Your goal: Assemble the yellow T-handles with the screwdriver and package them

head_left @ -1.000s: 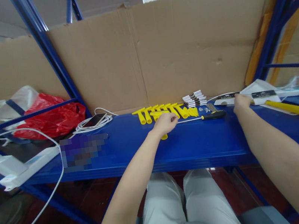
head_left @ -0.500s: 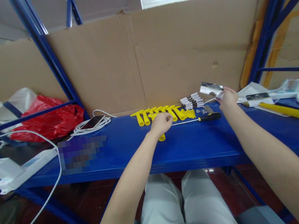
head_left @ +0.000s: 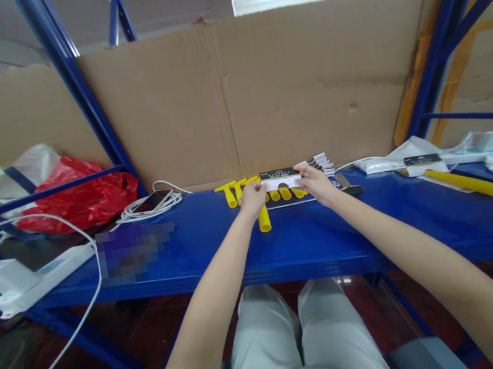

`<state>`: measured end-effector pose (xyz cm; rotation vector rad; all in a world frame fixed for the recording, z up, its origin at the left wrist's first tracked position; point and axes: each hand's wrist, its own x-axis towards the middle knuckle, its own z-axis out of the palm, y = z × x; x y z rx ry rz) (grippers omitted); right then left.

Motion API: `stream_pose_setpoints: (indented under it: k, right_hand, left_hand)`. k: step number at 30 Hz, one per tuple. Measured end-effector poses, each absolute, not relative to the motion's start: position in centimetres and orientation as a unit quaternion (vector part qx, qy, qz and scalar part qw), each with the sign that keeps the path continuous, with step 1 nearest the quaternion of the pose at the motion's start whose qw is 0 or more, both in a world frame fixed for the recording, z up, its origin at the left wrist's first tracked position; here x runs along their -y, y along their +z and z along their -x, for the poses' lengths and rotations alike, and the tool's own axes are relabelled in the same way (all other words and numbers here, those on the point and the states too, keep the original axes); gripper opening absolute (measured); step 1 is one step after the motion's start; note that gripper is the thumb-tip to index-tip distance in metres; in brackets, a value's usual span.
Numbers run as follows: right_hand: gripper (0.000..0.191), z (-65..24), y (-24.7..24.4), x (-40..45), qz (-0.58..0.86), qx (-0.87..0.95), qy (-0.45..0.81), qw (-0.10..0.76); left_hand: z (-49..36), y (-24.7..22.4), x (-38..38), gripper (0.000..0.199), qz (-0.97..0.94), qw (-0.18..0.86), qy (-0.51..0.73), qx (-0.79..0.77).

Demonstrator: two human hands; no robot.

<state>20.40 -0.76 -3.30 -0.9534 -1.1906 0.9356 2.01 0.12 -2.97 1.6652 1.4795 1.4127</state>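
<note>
Between my two hands is a black-and-white printed card [head_left: 278,174], held by its ends above the row of yellow T-shaped pieces [head_left: 230,197]. My left hand [head_left: 252,198] is closed on the card's left end, and my right hand [head_left: 315,182] pinches its right end. Just below my left hand lies a separate yellow T-shaped piece [head_left: 264,221], its upper part hidden by the hand and card. A fanned stack of similar cards [head_left: 322,164] sits behind my right hand. The black handle of a screwdriver [head_left: 354,190] shows beside my right wrist.
On the left are a white power strip [head_left: 55,274], a coiled white cable [head_left: 150,207] on a phone and a red plastic bag [head_left: 82,195]. A long yellow piece [head_left: 466,182] and another card [head_left: 423,164] lie at right. Cardboard [head_left: 282,85] walls the back.
My right hand has brought the card leftward from the right side to the middle, over the yellow pieces. My left hand now grips its other end.
</note>
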Motion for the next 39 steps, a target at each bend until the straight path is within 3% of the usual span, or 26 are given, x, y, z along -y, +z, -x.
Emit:
stream_pose_setpoints:
  k: [8,16,25,35,39]
  right_hand:
    - [0.042,-20.3,-3.5,1.1,0.475,0.507,0.390,0.604]
    - [0.007,-20.7,-2.9,2.2,0.560,0.540,0.344,0.525]
    - [0.013,-20.6,-2.9,2.4,0.586,0.567,0.328,0.477]
    - [0.019,-20.8,-2.1,2.6,0.562,0.549,0.322,0.527]
    - [0.022,-21.3,-1.9,2.4,0.551,0.536,0.323,0.551]
  left_hand:
    - [-2.2,-2.5,0.7,0.023,-0.548,0.324,0.552,-0.539]
    - [-2.1,-2.6,0.5,0.017,-0.505,0.373,0.593,-0.505]
    - [-2.0,-2.5,0.4,0.017,-0.530,0.349,0.565,-0.527]
    - [-2.3,-2.6,0.1,0.012,-0.505,0.340,0.586,-0.534]
    - [-1.8,-2.8,-0.1,0.016,-0.523,0.280,0.564,-0.575]
